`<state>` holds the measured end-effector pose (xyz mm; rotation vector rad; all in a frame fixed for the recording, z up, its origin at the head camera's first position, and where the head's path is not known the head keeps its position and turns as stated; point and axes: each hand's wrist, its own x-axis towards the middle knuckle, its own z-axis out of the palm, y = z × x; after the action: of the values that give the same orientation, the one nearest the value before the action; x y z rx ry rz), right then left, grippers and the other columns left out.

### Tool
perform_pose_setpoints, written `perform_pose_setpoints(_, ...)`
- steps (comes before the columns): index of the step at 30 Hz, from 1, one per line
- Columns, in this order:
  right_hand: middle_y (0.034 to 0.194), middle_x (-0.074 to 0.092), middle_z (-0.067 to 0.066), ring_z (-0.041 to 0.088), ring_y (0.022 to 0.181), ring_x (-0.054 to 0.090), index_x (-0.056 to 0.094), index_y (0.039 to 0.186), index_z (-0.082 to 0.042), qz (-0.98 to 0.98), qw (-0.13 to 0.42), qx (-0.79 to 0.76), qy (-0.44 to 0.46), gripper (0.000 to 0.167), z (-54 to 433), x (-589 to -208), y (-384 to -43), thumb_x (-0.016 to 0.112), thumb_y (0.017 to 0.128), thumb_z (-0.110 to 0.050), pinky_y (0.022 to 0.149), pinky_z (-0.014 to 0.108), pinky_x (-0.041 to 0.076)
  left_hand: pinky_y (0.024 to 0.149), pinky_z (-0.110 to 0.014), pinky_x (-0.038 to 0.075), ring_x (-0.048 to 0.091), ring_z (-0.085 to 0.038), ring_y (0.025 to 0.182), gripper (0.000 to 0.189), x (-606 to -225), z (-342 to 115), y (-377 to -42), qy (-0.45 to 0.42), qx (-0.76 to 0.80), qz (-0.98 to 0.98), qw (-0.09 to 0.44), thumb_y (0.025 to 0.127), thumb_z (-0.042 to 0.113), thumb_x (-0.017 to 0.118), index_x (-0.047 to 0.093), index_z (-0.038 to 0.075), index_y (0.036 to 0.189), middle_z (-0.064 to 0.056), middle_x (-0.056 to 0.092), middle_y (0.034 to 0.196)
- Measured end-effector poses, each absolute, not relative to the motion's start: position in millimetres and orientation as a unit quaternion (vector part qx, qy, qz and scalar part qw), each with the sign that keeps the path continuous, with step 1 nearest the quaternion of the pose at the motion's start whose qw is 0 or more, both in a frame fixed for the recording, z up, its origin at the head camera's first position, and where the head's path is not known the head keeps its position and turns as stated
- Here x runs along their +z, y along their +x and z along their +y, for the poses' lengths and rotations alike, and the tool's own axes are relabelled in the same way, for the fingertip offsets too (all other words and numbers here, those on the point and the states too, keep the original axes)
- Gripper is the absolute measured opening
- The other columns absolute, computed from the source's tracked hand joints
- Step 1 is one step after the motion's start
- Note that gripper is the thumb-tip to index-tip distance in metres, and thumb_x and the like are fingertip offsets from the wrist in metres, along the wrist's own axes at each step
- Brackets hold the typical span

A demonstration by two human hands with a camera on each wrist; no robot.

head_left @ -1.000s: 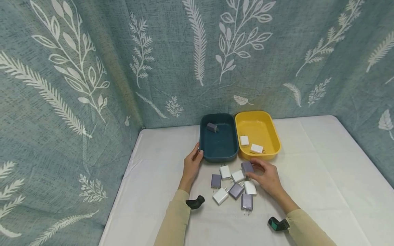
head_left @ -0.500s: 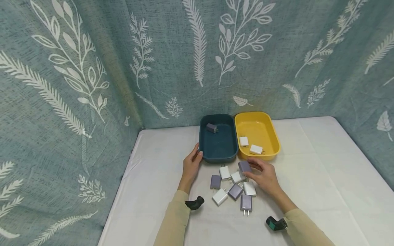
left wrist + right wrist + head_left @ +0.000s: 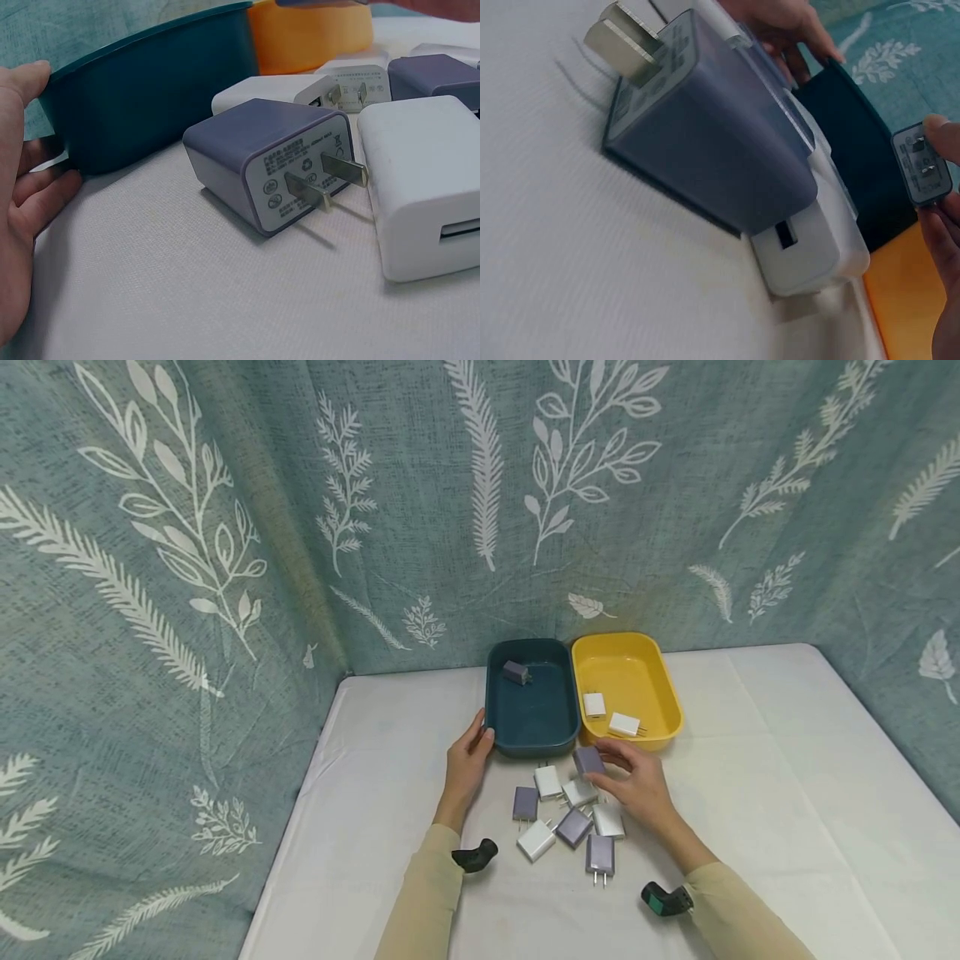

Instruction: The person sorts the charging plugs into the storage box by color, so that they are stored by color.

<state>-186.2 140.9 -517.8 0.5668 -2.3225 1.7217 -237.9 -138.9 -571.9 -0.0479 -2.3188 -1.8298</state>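
Observation:
In the head view my left hand (image 3: 465,768) rests against the near left corner of the dark teal bin (image 3: 532,739); in the left wrist view its thumb touches the rim and its fingers lie along the outer wall. Between thumb and fingers my right hand (image 3: 641,781) pinches a purple USB wall charger (image 3: 588,762), held just in front of the two bins. The right wrist view shows the prong face of that held charger (image 3: 921,166). Below it, several white chargers (image 3: 537,840) and purple chargers (image 3: 600,856) lie loosely grouped on the white cloth.
A yellow bin (image 3: 637,672) stands touching the teal bin's right side and holds two white chargers (image 3: 624,724). One purple charger (image 3: 516,672) lies inside the teal bin. A patterned curtain (image 3: 420,527) hangs directly behind both bins.
My right hand has moved a little left and away from me with the purple charger, toward the teal bin. The left hand stays at the bin's corner.

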Motion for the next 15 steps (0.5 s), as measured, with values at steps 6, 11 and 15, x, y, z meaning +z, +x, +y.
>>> perform_pose_setpoints(6,0.116,0.064,0.032,0.044,0.103,0.064,0.059,0.117,0.017,-0.780,0.105,0.586,0.192,0.051,133.6,-514.1,-187.3,0.080,0.071,0.010,0.090,0.049,0.054,0.114,-0.038,0.039,0.044,-0.024,0.139,0.050,-561.1,-137.7,-231.7,-0.022,-0.616,-0.782,0.091,0.100,0.032,0.054,0.044,0.016,0.147,-0.003,0.042,0.153)
perform_pose_setpoints(11,0.118,0.065,0.027,0.040,0.105,0.065,0.061,0.119,0.011,-0.780,0.109,0.588,0.184,0.053,130.0,-530.4,-199.5,0.082,0.071,0.005,0.092,0.042,0.055,0.114,-0.040,0.038,0.043,-0.028,0.139,0.050,-535.8,-134.9,-220.3,-0.027,-0.610,-0.789,0.076,0.101,0.022,0.053,0.042,0.005,0.147,-0.010,0.041,0.153)
perform_pose_setpoints(15,0.119,0.067,0.021,0.032,0.105,0.067,0.063,0.119,0.005,-0.779,0.117,0.585,0.191,0.054,128.4,-539.4,-207.8,0.085,0.071,-0.003,0.091,0.029,0.056,0.114,-0.038,0.038,0.043,-0.026,0.139,0.050,-536.1,-135.8,-220.6,-0.028,-0.616,-0.783,0.073,0.101,0.022,0.053,0.041,0.006,0.147,-0.007,0.041,0.153)
